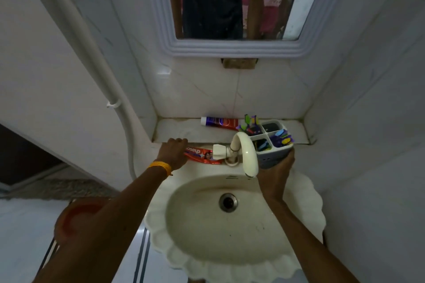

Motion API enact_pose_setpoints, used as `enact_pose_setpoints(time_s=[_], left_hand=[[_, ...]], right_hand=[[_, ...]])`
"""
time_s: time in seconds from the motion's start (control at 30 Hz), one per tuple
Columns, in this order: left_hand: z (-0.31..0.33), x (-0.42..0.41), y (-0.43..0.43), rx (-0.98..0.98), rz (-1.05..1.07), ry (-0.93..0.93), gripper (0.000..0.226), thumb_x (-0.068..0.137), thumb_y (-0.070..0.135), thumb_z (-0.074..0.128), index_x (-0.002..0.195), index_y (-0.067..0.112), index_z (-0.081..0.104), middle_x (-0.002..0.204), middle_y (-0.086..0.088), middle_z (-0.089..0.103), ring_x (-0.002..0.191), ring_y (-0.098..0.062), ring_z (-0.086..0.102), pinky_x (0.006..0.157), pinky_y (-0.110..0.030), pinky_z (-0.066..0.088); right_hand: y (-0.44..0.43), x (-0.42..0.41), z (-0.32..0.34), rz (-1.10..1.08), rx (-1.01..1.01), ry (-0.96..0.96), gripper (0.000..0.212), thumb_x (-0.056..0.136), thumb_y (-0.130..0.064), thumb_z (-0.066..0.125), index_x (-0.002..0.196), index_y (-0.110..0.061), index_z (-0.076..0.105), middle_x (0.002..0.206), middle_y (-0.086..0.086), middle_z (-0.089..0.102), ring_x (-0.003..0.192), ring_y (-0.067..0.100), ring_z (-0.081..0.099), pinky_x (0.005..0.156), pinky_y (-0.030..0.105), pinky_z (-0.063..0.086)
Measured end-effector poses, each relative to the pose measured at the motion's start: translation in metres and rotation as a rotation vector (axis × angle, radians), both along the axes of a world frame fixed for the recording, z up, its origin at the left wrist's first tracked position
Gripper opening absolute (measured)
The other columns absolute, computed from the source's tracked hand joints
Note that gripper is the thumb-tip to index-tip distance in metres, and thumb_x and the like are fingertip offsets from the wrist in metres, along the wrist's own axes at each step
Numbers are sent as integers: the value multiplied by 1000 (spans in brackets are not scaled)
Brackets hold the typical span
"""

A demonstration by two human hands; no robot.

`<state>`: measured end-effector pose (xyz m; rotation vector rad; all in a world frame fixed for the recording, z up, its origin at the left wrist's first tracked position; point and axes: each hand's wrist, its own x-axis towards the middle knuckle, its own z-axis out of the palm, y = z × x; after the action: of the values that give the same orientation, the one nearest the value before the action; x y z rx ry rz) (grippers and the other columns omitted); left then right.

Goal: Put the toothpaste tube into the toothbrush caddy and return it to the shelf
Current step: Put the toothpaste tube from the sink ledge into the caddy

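A red toothpaste tube (202, 156) lies on the back rim of the sink, left of the tap. My left hand (173, 153) rests on its left end, fingers curled over it. My right hand (277, 167) grips a grey four-compartment toothbrush caddy (272, 142) from below, holding it in front of the marble shelf (184, 132), just right of the tap. Several coloured toothbrushes stick out of its compartments. A second tube, purple and red (219, 122), lies on the shelf at the back.
A cream tap (247, 154) curves forward between my hands over the scalloped white sink (230, 225). A mirror (230, 0) hangs above the shelf. A white pipe (96, 57) runs down the left wall. An orange bucket (78, 216) sits on the floor at lower left.
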<state>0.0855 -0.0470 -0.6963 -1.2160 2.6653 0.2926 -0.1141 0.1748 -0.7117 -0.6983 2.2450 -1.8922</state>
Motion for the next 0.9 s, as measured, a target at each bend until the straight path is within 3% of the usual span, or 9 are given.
enact_pose_setpoints(time_s=[0.13,0.27,0.33,0.47,0.57,0.67,0.8,0.9], left_hand=[[-10,-2,-5,-80,-52,-42,43,89,35,66,127,16,60,121,-9,65,113,-29,57,95,-41,49],[-16,0,-12,-94,-89,-92,49,85,41,71,125,14,62,121,-10,63,114,-29,55,96,-40,48],[-15,2,-10,-63,-87,-71,51,85,40,72,126,13,62,123,-11,62,114,-29,55,96,-39,48],[-2,11,-6,86,-50,154,39,86,31,74,119,13,66,118,-11,70,109,-28,64,95,-37,51],[24,20,-10,129,-28,387,33,81,28,79,108,10,73,103,-10,76,94,-29,70,83,-35,55],[59,25,-13,106,-21,568,27,82,29,78,100,9,75,92,-7,75,83,-25,69,71,-28,48],[119,20,-10,13,-7,728,29,82,33,78,100,10,75,87,-6,76,75,-17,69,67,-25,51],[165,5,1,57,25,868,32,84,40,75,99,11,75,77,-3,77,69,-13,73,66,-21,55]], right_hand=[[2,3,-7,-67,-48,-80,118,52,-6,100,149,-15,32,145,4,51,130,8,57,106,34,52],[0,9,-3,-111,-59,-108,111,53,1,98,141,-22,34,135,0,56,117,-9,60,96,15,53],[1,11,-5,-115,-55,-105,112,52,2,99,139,-23,33,135,0,56,118,-9,60,96,15,53],[6,11,-9,-81,-57,-125,118,47,10,98,138,-23,31,132,-5,56,117,-8,61,95,15,54],[9,12,-11,-66,-83,-153,118,46,17,95,138,-19,31,129,-12,55,113,-15,61,90,10,53],[8,13,-12,-71,-102,-164,115,48,19,93,136,-20,30,125,-17,53,108,-21,59,86,4,50],[9,14,-11,-86,-92,-150,118,45,15,96,136,-21,31,133,0,55,114,-15,60,93,13,54],[11,12,-16,-70,-78,-113,122,43,5,101,137,-28,32,141,6,55,126,12,62,101,41,57]])
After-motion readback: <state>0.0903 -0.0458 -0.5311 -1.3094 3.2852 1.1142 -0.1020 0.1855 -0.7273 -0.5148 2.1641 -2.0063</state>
